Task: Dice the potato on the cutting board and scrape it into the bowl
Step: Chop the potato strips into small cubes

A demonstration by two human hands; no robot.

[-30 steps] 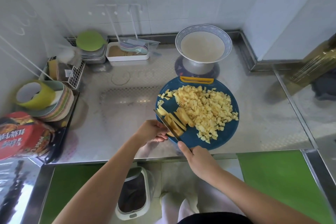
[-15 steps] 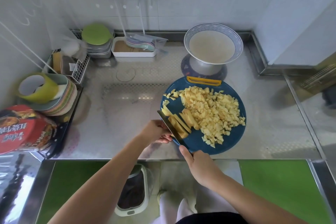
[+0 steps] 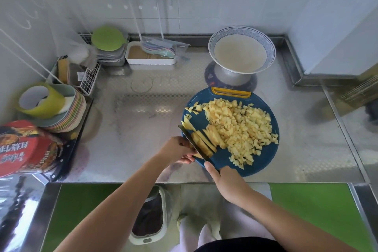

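A round blue cutting board [image 3: 263, 159] with a yellow handle lies on the steel counter. A heap of diced potato [image 3: 243, 127] covers its middle and right. Several uncut potato strips [image 3: 206, 141] lie at its left edge. My right hand [image 3: 227, 182] grips the handle of a knife [image 3: 189, 137], whose blade runs along the left of the strips. My left hand [image 3: 178, 149] is curled against the strips at the board's left edge, partly behind the blade. A white bowl [image 3: 241, 53] with a blue patterned rim stands behind the board, with nothing in it.
At the left stand a stack of plates [image 3: 61, 114] with a yellow-green cup, a red snack bag [image 3: 24, 149] and a wire rack [image 3: 81, 75]. A white tray [image 3: 151, 55] and a green-lidded container [image 3: 107, 39] stand by the back wall. A bin [image 3: 149, 219] is on the floor below.
The view has shifted a little. Both hands and the knife stay at the left edge of the board with the strips; no clear change in the potato.
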